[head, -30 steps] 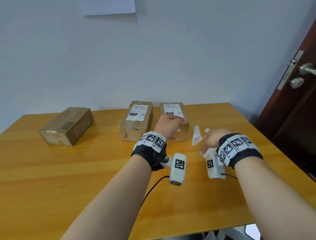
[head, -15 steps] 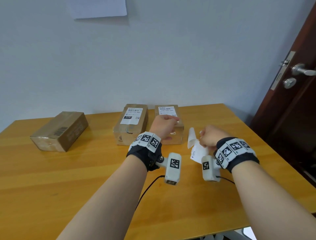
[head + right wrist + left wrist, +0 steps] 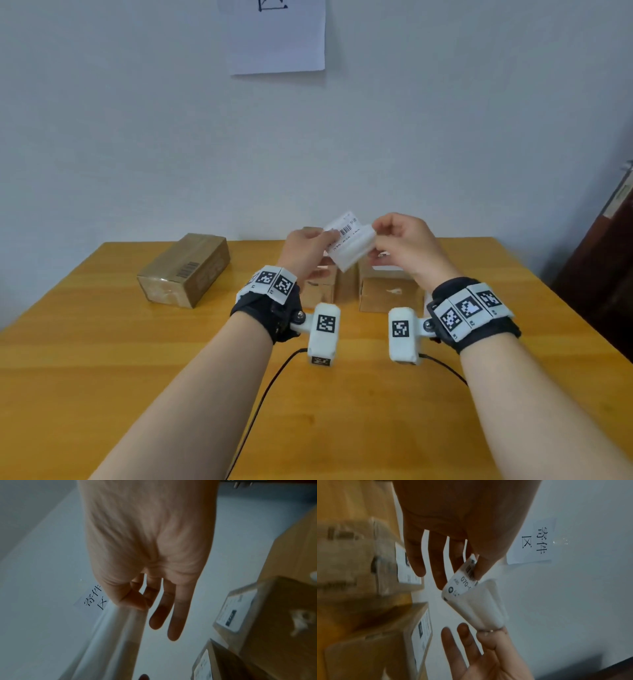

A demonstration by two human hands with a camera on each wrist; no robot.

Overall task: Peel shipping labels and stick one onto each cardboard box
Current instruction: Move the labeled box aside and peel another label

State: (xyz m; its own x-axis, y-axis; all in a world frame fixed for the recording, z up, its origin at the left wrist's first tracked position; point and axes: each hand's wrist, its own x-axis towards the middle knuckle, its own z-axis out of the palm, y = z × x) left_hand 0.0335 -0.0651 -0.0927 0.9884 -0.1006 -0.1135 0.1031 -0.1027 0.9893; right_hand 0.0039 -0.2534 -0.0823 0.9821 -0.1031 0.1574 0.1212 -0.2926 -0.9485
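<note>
With my left hand (image 3: 306, 249) pinching the label (image 3: 342, 230) and my right hand (image 3: 404, 245) pinching its backing (image 3: 354, 251), the freed sticky end may curl onto itself.

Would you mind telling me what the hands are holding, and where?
A shipping label: left hand pinches the printed end, right hand pinches the white backing end.

Wooden table (image 3: 102, 370) with cardboard boxes (image 3: 185, 270)
</note>
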